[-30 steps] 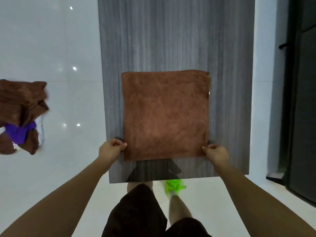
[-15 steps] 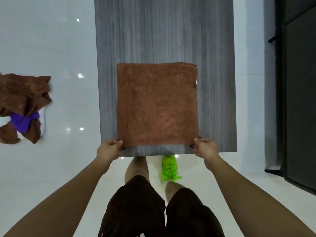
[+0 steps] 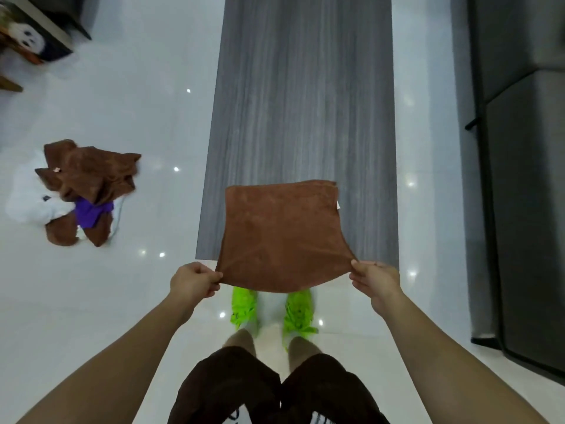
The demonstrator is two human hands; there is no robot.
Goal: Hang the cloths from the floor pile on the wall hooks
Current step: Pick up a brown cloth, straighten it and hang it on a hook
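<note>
- Slip risk: the cloth is held only by two corner pinches, so a loosened pinch would likely let one side drop toward the floor.
- No hooks show, so aiming is uncertain.
- Left hand pinches the corner at 8 o'clock, right hand the corner at 4 o'clock; the cloth spreads away toward 12.
- Pile lies at 9 o'clock, well apart.

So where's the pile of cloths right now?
In the head view the pile lies on the white floor at the left, beyond the left hand and left of the grey panel.
</note>
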